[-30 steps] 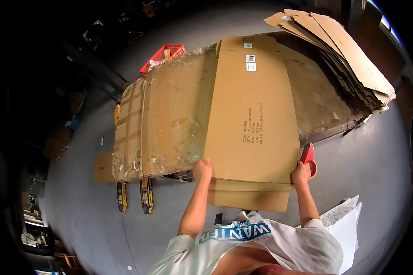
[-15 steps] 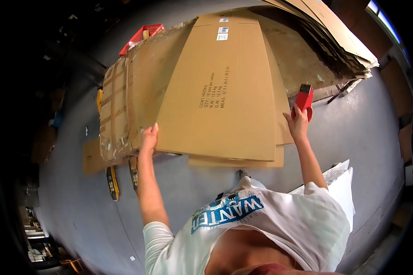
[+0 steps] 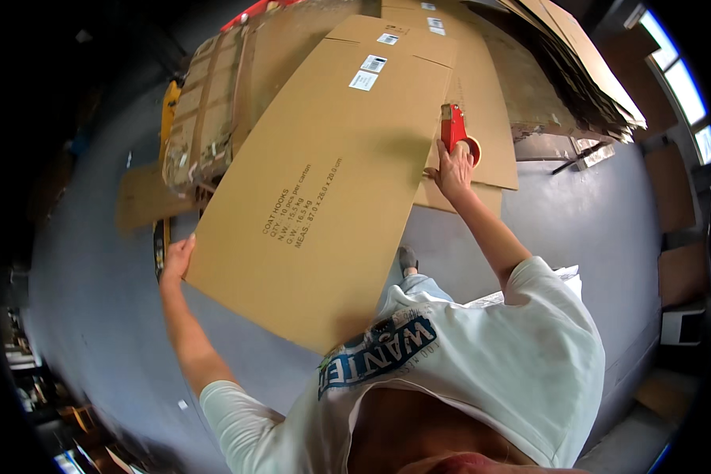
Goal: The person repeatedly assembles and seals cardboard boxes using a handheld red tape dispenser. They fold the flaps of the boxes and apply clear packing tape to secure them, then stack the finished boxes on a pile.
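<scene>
A large flattened cardboard carton with printing and white labels lies slanted before me, its near end reaching my shirt. My left hand is closed on its near left corner, the thumb on top. In my right hand is a red tape dispenser, pointing away from me, with its tape roll beside my fingers. The right thumb is at the carton's right edge; whether it presses on the board I cannot tell. Another flattened carton lies partly under the first, on the cardboard-covered work surface.
A tall stack of flat cardboard stands at the far right of the surface. Behind the far left edge is a red bin. Yellow equipment and a loose cardboard sheet are at the left. More cardboard leans at the right.
The top carton has been pulled toward me and left and turned aslant, uncovering the carton beneath. My left hand moved left with its corner; my right hand moved left with the tape dispenser.
</scene>
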{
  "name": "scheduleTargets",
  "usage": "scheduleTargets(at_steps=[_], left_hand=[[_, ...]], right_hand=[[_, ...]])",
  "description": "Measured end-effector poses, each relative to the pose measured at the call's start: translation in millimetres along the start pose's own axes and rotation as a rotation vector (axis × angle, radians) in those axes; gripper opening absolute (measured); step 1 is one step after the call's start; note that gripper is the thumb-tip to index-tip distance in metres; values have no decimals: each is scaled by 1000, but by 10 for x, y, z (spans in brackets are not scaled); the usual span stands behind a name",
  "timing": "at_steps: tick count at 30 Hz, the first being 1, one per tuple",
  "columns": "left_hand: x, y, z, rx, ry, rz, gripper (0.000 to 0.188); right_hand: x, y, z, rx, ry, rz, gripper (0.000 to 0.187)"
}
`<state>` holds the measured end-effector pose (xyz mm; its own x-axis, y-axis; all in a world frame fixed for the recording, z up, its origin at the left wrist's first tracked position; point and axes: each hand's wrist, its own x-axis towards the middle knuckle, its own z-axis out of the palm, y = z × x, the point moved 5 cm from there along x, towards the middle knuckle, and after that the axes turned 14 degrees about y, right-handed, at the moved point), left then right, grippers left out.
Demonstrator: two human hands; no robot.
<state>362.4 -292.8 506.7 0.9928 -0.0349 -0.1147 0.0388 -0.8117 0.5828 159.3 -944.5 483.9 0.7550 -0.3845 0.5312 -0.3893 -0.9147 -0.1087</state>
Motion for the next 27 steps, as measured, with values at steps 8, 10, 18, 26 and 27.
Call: scheduleTargets(at_steps=[8, 10, 18, 26, 27], left_hand=[[-1119, -1237, -336, 719, 75, 103, 51], [-1326, -807, -71, 590, 320, 168, 53], [-2762, 1499, 1280, 293, 295, 467, 87], [-2189, 419, 1363, 614, 678, 251, 41], [-2239, 380, 1189, 657, 693, 271, 39]], right_hand=[[-85, -1236, -311, 205, 169, -560, 32], [-137, -1539, -498, 276, 211, -702, 13], [-434, -2842, -1065, 760, 213, -1314, 12], [-443, -3645, -1067, 689, -112, -1518, 33], [-388, -3678, -1273, 711, -81, -1546, 37]])
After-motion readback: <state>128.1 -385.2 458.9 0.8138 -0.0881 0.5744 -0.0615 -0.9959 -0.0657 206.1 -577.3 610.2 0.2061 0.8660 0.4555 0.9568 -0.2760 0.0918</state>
